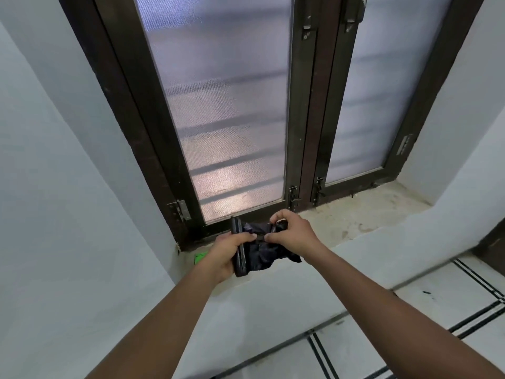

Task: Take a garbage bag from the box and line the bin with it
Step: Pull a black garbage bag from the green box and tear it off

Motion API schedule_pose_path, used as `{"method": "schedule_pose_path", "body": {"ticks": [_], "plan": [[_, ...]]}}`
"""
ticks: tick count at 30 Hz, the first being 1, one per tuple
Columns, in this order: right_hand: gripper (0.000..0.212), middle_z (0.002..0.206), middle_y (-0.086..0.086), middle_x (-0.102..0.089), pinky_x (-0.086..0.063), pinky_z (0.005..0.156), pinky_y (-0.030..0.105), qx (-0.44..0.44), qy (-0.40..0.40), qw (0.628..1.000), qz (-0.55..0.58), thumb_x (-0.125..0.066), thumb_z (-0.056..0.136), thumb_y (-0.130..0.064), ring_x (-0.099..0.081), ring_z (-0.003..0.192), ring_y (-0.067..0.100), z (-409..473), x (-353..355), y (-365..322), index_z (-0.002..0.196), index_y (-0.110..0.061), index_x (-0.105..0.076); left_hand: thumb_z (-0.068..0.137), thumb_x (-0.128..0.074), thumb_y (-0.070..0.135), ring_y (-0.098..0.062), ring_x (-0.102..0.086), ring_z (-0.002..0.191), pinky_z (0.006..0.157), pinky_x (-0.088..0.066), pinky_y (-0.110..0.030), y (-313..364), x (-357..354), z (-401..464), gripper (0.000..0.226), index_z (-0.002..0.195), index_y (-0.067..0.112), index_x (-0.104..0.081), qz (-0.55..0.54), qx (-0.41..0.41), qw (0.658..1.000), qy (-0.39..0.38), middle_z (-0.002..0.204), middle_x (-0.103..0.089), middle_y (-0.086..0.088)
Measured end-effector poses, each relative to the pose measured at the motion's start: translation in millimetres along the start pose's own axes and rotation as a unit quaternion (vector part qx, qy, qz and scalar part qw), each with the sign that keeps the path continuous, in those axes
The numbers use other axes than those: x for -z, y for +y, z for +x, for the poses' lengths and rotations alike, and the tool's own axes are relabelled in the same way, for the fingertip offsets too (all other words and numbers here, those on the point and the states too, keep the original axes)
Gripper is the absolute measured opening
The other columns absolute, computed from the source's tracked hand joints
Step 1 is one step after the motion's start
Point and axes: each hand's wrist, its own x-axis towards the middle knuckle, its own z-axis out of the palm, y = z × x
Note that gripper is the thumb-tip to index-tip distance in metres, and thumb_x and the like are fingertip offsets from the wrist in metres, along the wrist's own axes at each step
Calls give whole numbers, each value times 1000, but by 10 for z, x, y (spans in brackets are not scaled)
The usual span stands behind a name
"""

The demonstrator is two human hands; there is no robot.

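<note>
left hand (228, 251): closed around a dark, flat, upright thing, likely a roll or stack of garbage bags (238, 246); fingers wrap over its front, thumb tip points right toward the other hand; palm side is hidden
right hand (291, 232): pinched shut on crumpled black plastic, the garbage bag (261, 248); thumb and forefinger meet at its upper edge, other fingers curl over a bunched part near the knuckles
garbage bag: held in the air between both hands, in front of the window sill (363, 214); it runs from the dark roll on the left to the right hand, a loose corner hanging below the right wrist; still crumpled, not spread
hard to tell: whether the dark thing in the left hand is a roll, a sleeve or a thin box; where one bag ends and the next begins
green item (200, 259): small bright green patch on the sill just left of the left wrist, mostly hidden by the hand; cannot say what it is
window (232, 119): dark frame, frosted panes, top cut off by the picture edge
floor (410, 324): pale tiles with dark lines, lower right, partly covered by the right forearm
</note>
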Motion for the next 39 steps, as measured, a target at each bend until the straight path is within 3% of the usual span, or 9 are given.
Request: {"method": "schedule_pose_path", "body": {"ticks": [4,10,16,20,23,26,29,34,39], "plan": [[34,93,-5,-70,-41,56,3,39,30,996,-72,-89,72,-25,-66,83,10,1,-3,24,104,-22,-76,86,-74,0,-40,-76,99,87,-61,-56,16,-7,16,38,122,1,-66,6,27,999,-17,109,-77,-22],[10,82,8,-75,-45,42,9,9,57,998,-15,-80,78,-8,-68,62,6,-15,-38,41,86,-14,-81,87,-71,2,-36,-73,101,76,-57,-39,-15,-20,-3,35,122,3,-71,5,56,998,-38,113,-77,-19],[16,84,10,-76,-44,41,13,-73,65,995,12,-86,76,-23,-66,64,11,77,6,33,79,-9,-78,92,-67,5,-32,-63,82,71,-49,-40,-48,8,-8,26,117,3,-70,-38,17,998,-40,99,-74,-17],[18,85,13,-76,-60,60,35,-99,-41,986,127,-85,82,-26,-71,69,24,94,40,57,86,-10,-79,91,-75,11,-40,-72,93,81,-59,-55,-12,7,52,25,115,6,-69,-25,-64,997,38,105,-77,-20],[22,90,8,-79,-63,75,40,-75,-143,987,-2,-88,77,-28,-75,82,25,82,96,36,95,-18,-81,94,-73,16,-28,-74,93,67,-62,-33,-1,-24,60,9,104,16,-72,91,-129,984,85,102,-78,-10],[17,100,4,-76,-57,84,34,-62,-115,982,-133,-82,83,-28,-71,94,23,92,14,18,100,-25,-80,98,-68,14,-24,-71,90,58,-54,-20,10,-100,35,4,100,16,-70,131,-160,972,109,96,-75,-6],[5,98,10,-76,-60,82,40,-87,-75,993,14,-75,90,-18,-73,88,31,53,-63,11,90,-23,-76,98,-67,9,-30,-71,97,71,-57,-31,0,-145,19,7,98,16,-68,21,-128,983,131,99,-74,-10],[38,68,16,-71,-44,77,48,-148,-58,950,267,-60,95,4,-67,66,35,21,-240,4,63,-14,-71,97,-64,1,-38,-70,90,72,-57,-51,-22,-262,27,18,112,11,-60,-193,-41,969,146,102,-71,-15],[17,71,19,-73,-47,76,46,-184,6,913,365,-57,93,8,-68,56,32,4,-371,-54,85,-2,-69,97,-61,-2,-33,-69,91,91,-58,-51,-21,-410,71,22,89,18,-65,-237,-67,943,225,92,-69,-8]]}}
